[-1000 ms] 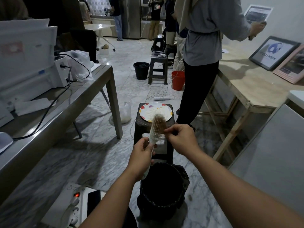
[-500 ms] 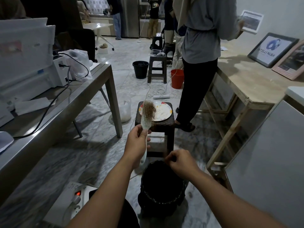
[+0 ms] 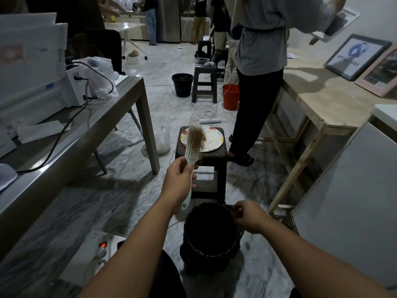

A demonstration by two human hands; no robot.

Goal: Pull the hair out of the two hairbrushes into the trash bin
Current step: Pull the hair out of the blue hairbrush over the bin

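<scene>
We take the dark stool [image 3: 202,166] as our reference. Far to its left we see the metal table [image 3: 71,134] with white boxes and a black cable [image 3: 64,130] on top. On the floor left of the stool and nearer to us lies a white power strip [image 3: 101,248] with a red light lit.

Just in front of the stool, our left hand [image 3: 179,186] is curled around the white handle of the hairbrush [image 3: 193,145]. The brush stands upright, its head overlapping the plate [image 3: 211,139] on the stool top. A brown clump of hair [image 3: 200,135] sits in the upper bristles.

Below the stool and closest to us stands the black trash bin [image 3: 211,232]. Our right hand [image 3: 249,216] sits at the bin's right rim, fingers curled tight; we cannot tell whether any hair is pinched in them.

Right of the stool a person in a grey top [image 3: 262,35] stands beside the wooden table [image 3: 322,104].
</scene>
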